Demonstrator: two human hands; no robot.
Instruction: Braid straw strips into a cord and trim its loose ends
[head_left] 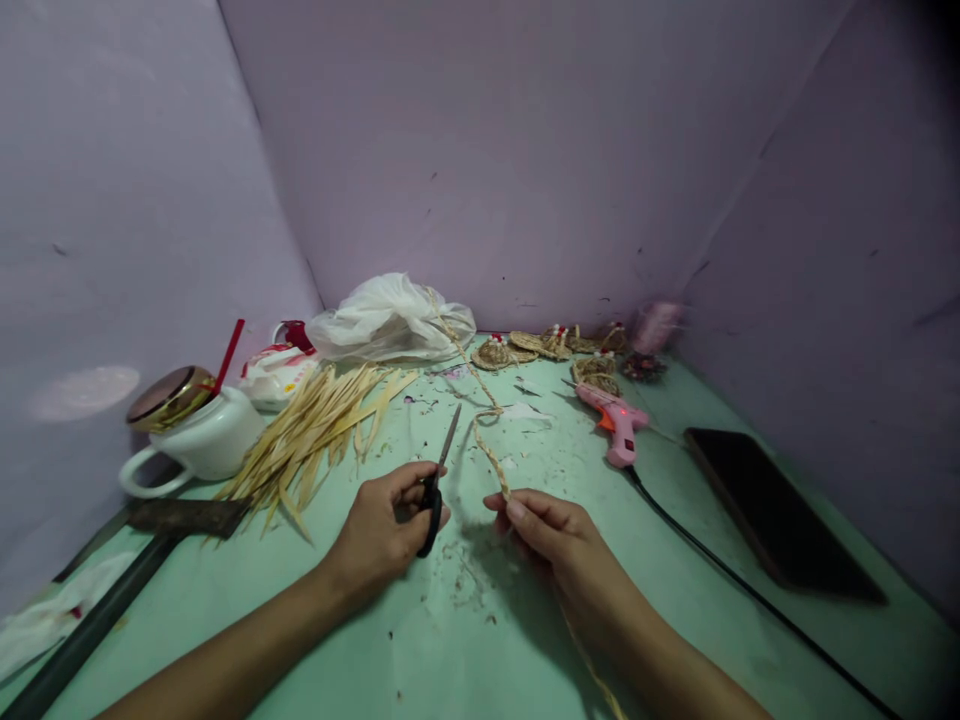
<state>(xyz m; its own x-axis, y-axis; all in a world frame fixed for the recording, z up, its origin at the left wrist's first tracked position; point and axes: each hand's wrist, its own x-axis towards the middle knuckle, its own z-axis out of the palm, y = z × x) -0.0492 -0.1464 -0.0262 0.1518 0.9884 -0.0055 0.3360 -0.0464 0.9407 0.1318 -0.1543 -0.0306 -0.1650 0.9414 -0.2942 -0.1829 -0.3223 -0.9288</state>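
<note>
My left hand (390,520) is closed on a pair of scissors (431,510) with black handles, its blades pointing up and away from me. To its right, my right hand (559,535) pinches a braided straw cord (489,455) between thumb and fingers. From that pinch the cord runs back across the table to a white plastic bag (394,320). Its other end hangs below my right hand toward the near edge of the view. The scissor blades are apart from the cord.
Dry straw strips (315,430) lie at left beside a white mug (206,440) and a hammer (187,517). At right are a pink glue gun (615,420) with a black cable and a dark tablet-like device (780,510). Small woven straw pieces (551,343) sit by the back wall.
</note>
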